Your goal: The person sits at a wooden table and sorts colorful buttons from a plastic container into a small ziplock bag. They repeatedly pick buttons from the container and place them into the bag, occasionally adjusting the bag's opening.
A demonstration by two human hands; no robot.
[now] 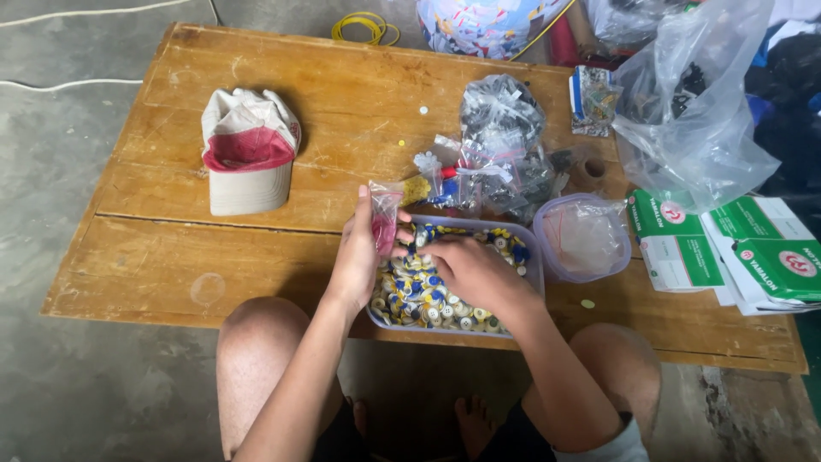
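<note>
Seated at a low wooden table [256, 257], a person's left hand [363, 257] pinches a small clear bag [385, 218] upright while the right hand [466, 269], fingers curled together, picks among buttons in a plastic tray [534, 257].

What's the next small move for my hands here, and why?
Probably lift a few buttons to the bag: the left hand holds a small clear bag upright over the tray of buttons, and the right hand rests among them, beside it.
</note>
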